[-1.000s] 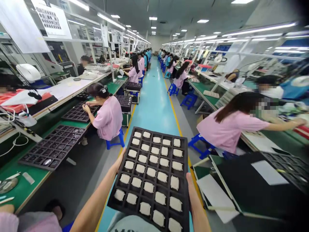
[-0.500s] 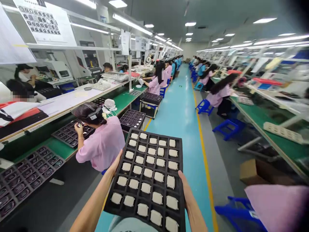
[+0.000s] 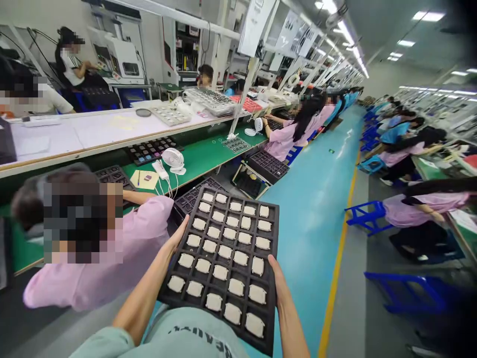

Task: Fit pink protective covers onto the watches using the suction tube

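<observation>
Between my hands is a black compartment tray (image 3: 275, 233), held out in front of my body and tilted. White, rounded-square pieces (image 3: 220, 272) fill its compartments, one to each. My left hand (image 3: 180, 236) grips the tray's left edge, its fingers mostly hidden beneath. On the opposite side, my right hand (image 3: 276, 273) holds the right edge with the thumb showing at the rim. The tray's near edge is close to my light green shirt (image 3: 194, 330).
A seated co-worker in pink (image 3: 112, 268) is close on my left at a green workbench (image 3: 197, 164). Beyond my tray stand more black trays (image 3: 268, 164). A blue aisle floor (image 3: 309, 219) runs ahead, with blue stools (image 3: 367, 216) along its right side.
My view has swung left and tilted, and the seated co-worker in pink is now nearer. The tray stays in both hands.
</observation>
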The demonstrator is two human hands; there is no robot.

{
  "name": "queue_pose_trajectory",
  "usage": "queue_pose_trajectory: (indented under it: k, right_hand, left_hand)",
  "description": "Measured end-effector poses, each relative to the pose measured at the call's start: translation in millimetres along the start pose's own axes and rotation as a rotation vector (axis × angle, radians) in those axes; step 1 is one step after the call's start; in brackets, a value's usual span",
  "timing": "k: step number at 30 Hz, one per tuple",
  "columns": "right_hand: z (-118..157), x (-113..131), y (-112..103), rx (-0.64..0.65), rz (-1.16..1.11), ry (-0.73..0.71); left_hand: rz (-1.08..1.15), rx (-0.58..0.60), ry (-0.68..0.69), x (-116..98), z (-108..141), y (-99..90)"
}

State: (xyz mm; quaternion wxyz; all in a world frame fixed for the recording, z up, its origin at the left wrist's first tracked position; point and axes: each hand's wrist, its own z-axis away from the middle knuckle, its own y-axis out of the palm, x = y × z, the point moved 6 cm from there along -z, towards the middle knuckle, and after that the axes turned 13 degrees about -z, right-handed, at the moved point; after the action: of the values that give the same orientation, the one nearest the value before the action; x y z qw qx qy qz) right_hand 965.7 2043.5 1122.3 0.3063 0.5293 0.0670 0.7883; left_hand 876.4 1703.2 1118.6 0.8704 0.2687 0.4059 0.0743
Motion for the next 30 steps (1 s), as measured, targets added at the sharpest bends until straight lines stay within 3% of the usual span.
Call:
queue_pose_trajectory:
  k: [4,8,13,17,20,23,25,27,30]
  right_hand:
    - [-89.1,49.9,31.2,-0.031,-0.07,0.091]
    - [-188.5,82.5,56.6,-0.002,-0.079,0.226]
    - [-363.1,127.3,99.3,0.081,0.014,0.374]
    - [-509.0,159.8,161.5,0.17,0.047,0.303]
    - [-591.0,167.4,202.3,0.209,0.015,0.266]
    - [-645.1,159.8,221.3,0.187,0.018,0.294]
    - [-668.4,152.9,226.0,0.167,0.036,0.322]
    - [-685.5,149.5,230.3,0.157,0.066,0.354]
    - [-710.0,156.9,243.4,0.169,0.152,0.416]
  left_hand:
    - [-0.01,-0.023,-0.036,-77.2,-83.1,22.9]
    - [0.004,-0.085,-0.049,-131.2,-154.8,32.2]
    - [0.09,-0.234,-0.017,-186.4,-263.9,31.1]
    - [0.125,-0.365,-0.001,-248.2,-360.5,17.6]
    - [0.123,-0.402,-0.035,-299.3,-427.6,3.0]
    - [0.123,-0.427,-0.039,-342.0,-480.2,-13.2]
    - [0.126,-0.451,-0.041,-358.0,-502.0,-22.9]
    - [0.141,-0.458,-0.05,-361.2,-512.0,-29.1]
    - [0.23,-0.465,-0.024,-342.1,-508.5,-30.8]
